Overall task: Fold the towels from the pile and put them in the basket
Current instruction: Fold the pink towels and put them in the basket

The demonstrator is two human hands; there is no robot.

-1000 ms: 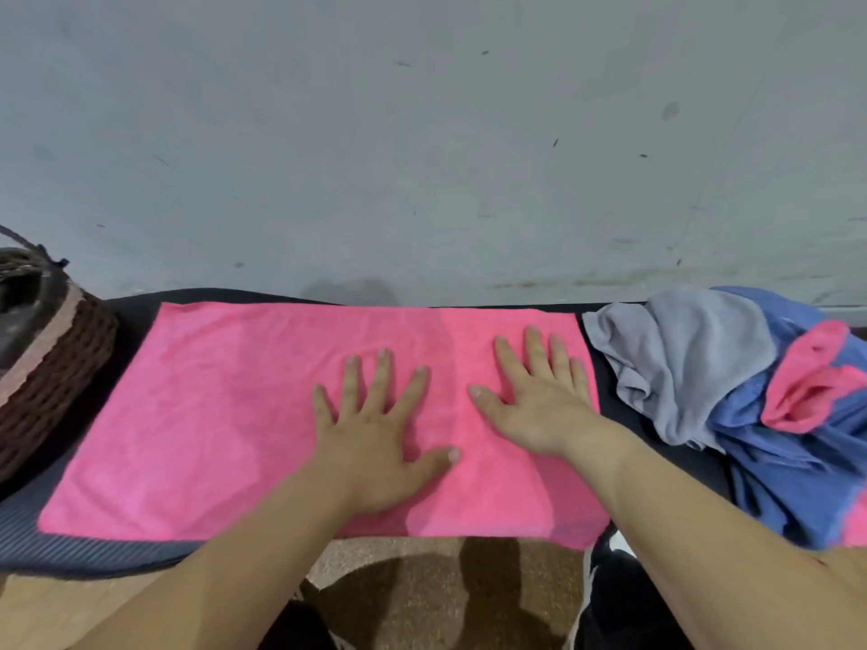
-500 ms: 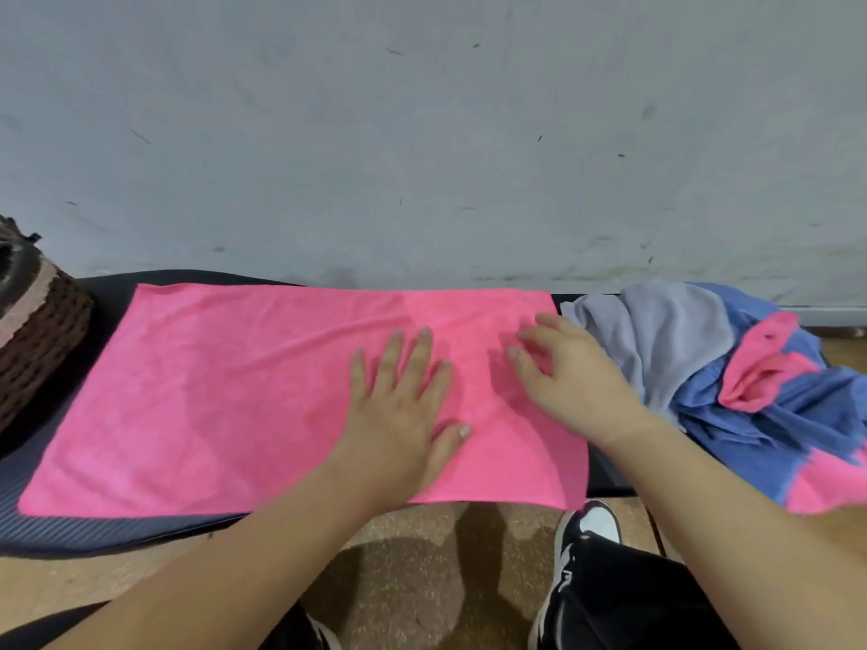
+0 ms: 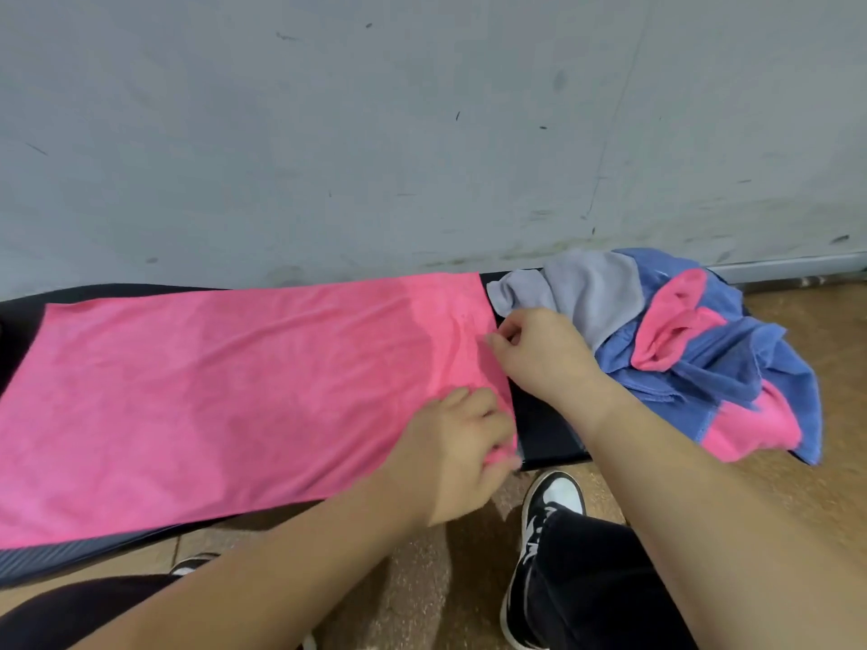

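Observation:
A pink towel lies spread flat on a dark bench. My left hand pinches the towel's near right corner, fingers curled on the cloth. My right hand pinches the towel's right edge farther back, thumb and forefinger closed on it. To the right sits the pile of crumpled grey, blue and pink towels, hanging over the bench's end. The basket is out of view.
A grey wall rises right behind the bench. Brown floor shows to the right and below. My dark trouser legs and a black-and-white shoe stand under the bench's front edge.
Both hands slid right from the towel's middle to its right edge and closed on it. The view swung right, so the basket at the left left the frame.

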